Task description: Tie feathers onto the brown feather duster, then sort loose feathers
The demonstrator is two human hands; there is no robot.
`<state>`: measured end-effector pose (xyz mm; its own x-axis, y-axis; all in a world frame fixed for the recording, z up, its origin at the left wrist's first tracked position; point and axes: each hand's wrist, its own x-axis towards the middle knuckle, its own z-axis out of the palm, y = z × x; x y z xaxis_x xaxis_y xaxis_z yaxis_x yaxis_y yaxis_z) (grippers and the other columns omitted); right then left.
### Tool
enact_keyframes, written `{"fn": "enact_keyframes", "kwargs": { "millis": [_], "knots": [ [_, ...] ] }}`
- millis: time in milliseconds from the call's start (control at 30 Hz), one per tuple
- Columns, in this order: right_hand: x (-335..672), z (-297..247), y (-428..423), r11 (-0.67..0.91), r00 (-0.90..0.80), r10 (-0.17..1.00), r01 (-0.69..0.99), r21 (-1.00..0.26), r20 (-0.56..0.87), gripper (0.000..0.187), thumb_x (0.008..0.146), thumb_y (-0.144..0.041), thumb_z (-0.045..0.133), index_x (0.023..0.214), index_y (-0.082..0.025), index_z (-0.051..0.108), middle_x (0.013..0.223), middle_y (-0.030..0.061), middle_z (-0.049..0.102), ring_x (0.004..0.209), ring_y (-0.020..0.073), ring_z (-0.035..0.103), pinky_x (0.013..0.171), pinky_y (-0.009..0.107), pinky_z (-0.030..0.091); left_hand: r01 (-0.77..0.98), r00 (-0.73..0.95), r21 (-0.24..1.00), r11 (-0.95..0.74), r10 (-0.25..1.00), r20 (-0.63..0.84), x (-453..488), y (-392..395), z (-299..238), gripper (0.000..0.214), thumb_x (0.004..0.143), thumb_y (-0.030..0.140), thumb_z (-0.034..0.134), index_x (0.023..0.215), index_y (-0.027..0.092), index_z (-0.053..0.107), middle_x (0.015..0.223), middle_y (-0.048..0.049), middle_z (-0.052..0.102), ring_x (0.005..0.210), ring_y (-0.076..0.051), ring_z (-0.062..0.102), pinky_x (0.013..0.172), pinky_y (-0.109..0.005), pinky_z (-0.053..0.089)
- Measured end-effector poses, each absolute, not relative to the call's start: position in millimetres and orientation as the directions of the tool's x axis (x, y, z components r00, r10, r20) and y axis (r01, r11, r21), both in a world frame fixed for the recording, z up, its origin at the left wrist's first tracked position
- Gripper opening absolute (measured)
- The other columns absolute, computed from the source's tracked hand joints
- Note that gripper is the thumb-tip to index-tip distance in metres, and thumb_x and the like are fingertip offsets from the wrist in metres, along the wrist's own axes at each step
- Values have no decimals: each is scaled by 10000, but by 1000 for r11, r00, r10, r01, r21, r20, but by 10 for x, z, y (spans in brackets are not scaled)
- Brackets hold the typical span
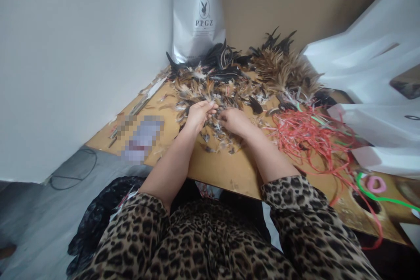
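A loose pile of brown, black and white feathers (pixel 226 81) covers the far part of a wooden table (pixel 213 168). My left hand (pixel 197 113) rests at the pile's near edge with its fingers curled round a small bunch of feathers. My right hand (pixel 233 120) lies beside it, almost touching, its fingers bent and pinching into the feathers. A bundle of tan feathers (pixel 285 68) lies at the back right. Both forearms reach out of leopard-print sleeves.
A tangle of red strings (pixel 303 133) with some green ones lies right of my hands. A white bag (pixel 197 11) stands at the back. White sheets (pixel 370 74) are heaped at the right. A pink ring (pixel 376 183) and a blurred flat item (pixel 142 138) lie on the table.
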<state>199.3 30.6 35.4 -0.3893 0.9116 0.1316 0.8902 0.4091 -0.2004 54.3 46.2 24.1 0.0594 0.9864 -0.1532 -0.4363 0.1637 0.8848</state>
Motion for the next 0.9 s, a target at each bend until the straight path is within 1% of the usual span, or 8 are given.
{"fn": "enact_keyframes", "kwargs": {
  "millis": [100,267,367,467,600,767,833,900],
  "knots": [
    [1982,375,288,332,-317,942,929,-164,113,172,740,-201,524,771,-188,693,837,99,686,753,191,609,664,268,397,-446,56,880,162,987,-154,545,463,237,149,696,194,705,685,110,582,675,-21,667,487,-27,546,427,-130,353],
    [2081,369,364,218,-153,972,873,-436,179,185,731,-247,509,761,-176,677,719,30,677,641,135,572,619,222,385,-455,52,878,146,989,-137,546,474,221,131,710,180,692,689,101,590,680,-30,666,496,-34,554,415,-127,355],
    [2100,343,388,243,-172,968,823,-514,181,185,718,-247,512,751,-160,671,701,19,668,628,123,554,612,212,379,-462,52,876,136,991,-127,541,484,206,140,704,183,699,681,101,588,684,-32,667,495,-36,553,416,-130,360],
    [2078,337,365,285,-216,957,832,-476,196,189,714,-220,503,792,-169,666,743,22,670,658,131,558,620,218,374,-469,50,873,133,991,-124,540,487,202,116,720,169,678,687,99,591,679,-29,666,489,-35,549,417,-132,359],
    [2026,368,301,352,-295,932,873,-337,209,258,717,-233,526,940,-191,649,867,48,675,739,157,577,640,232,373,-460,53,877,143,990,-134,547,481,206,125,707,177,692,692,103,591,673,-26,667,493,-34,549,423,-131,352],
    [1984,373,275,327,-296,939,925,-191,173,210,759,-229,480,829,-179,672,895,94,678,804,191,596,690,265,382,-464,59,874,141,990,-129,551,481,197,129,698,180,699,702,101,597,679,-27,669,491,-34,553,428,-132,355],
    [2006,351,310,280,-227,951,920,-273,210,190,750,-232,490,769,-176,671,842,85,682,776,186,594,685,266,385,-472,58,871,135,991,-122,548,484,196,121,701,177,695,705,100,601,680,-24,669,488,-32,555,426,-130,355],
    [2048,328,369,226,-113,962,844,-487,250,162,728,-255,522,718,-169,659,755,60,675,706,164,576,657,257,388,-475,52,870,130,991,-120,545,487,200,118,705,178,692,706,101,602,682,-23,670,487,-29,555,427,-127,356]
  ]
}}
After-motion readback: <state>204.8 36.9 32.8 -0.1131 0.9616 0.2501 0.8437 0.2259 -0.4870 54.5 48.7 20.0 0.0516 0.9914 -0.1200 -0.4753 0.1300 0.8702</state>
